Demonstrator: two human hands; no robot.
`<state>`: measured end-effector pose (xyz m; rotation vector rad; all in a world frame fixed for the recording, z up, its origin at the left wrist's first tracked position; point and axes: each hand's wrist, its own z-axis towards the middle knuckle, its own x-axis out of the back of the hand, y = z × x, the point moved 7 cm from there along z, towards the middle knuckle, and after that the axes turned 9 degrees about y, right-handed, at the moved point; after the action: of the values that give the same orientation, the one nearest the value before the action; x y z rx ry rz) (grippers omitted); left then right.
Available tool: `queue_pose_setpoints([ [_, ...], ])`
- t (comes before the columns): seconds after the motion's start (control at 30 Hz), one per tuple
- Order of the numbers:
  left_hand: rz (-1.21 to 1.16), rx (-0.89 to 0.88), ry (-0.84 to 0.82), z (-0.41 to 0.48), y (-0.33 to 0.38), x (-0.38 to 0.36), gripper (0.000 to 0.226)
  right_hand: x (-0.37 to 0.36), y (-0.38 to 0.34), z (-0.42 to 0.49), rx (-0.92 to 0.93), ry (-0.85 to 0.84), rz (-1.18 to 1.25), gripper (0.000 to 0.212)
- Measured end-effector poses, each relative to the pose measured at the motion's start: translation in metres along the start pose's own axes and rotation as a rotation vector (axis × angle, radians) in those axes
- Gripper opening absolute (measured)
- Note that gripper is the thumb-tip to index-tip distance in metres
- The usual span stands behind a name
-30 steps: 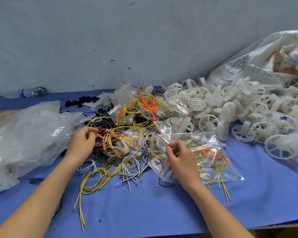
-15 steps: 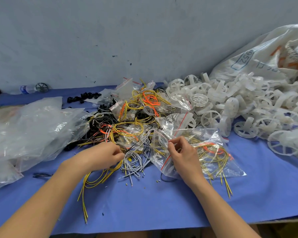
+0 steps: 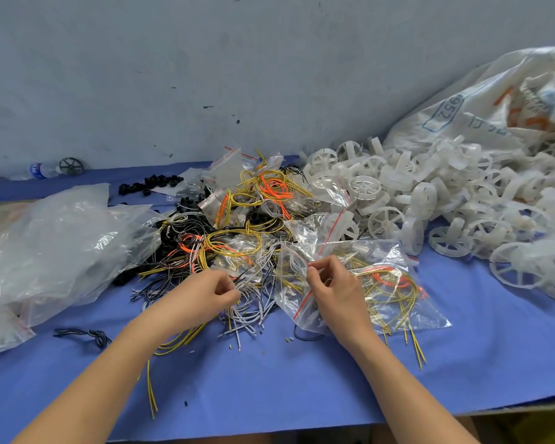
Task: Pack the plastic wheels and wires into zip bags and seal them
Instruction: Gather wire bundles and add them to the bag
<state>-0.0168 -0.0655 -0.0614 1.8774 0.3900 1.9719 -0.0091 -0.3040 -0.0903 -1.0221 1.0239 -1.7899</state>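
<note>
A clear zip bag point(image 3: 398, 302) with a red seal strip lies on the blue table, holding yellow and orange wires. My right hand point(image 3: 334, 290) pinches its open mouth at the left edge. My left hand point(image 3: 205, 294) grips a bunch of grey-white wires point(image 3: 250, 302) just left of the bag. Behind them spreads a tangle of yellow, orange and black wires point(image 3: 237, 225) mixed with small zip bags. White plastic wheels point(image 3: 446, 203) are heaped at the right.
Large crumpled clear plastic bags point(image 3: 55, 245) cover the left side. A white woven sack point(image 3: 494, 104) leans at the back right. Small black parts point(image 3: 151, 184) and a water bottle point(image 3: 42, 169) sit by the wall. The table's front edge point(image 3: 494, 408) runs close below.
My left hand came down from the black and yellow wire tangle to the grey-white wires near the bag. My right hand stayed pinching the bag's mouth.
</note>
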Motion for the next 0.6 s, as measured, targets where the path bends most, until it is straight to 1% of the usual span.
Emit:
queue_pose_setpoints([
  [0.07, -0.155, 0.0, -0.082, -0.002, 0.004, 0.004, 0.017, 0.0, 0.0, 0.0, -0.001, 0.003, -0.003, 0.01],
  [0.13, -0.302, -0.001, -0.117, -0.005, 0.009, 0.013, 0.017, 0.001, 0.0, 0.001, -0.003, 0.006, 0.002, 0.009],
  [0.3, -0.551, -0.108, -0.011, -0.012, 0.027, 0.048, 0.011, 0.001, -0.002, 0.0, 0.001, 0.01, 0.005, 0.01],
  [0.37, -0.642, -0.11, 0.043, -0.013, 0.031, 0.057, 0.018, 0.001, -0.003, 0.0, 0.002, 0.014, 0.0, 0.011],
  [0.43, -0.688, -0.076, 0.064, -0.013, 0.033, 0.057, 0.026, 0.002, -0.003, -0.001, 0.001, 0.011, -0.004, 0.011],
  [0.57, -0.738, 0.054, 0.019, -0.01, 0.034, 0.036, 0.017, 0.003, -0.005, -0.002, 0.007, 0.019, 0.014, 0.01],
  [0.6, -0.732, 0.078, 0.0, -0.01, 0.035, 0.029, 0.018, 0.004, -0.007, -0.003, 0.009, 0.028, 0.02, 0.009],
])
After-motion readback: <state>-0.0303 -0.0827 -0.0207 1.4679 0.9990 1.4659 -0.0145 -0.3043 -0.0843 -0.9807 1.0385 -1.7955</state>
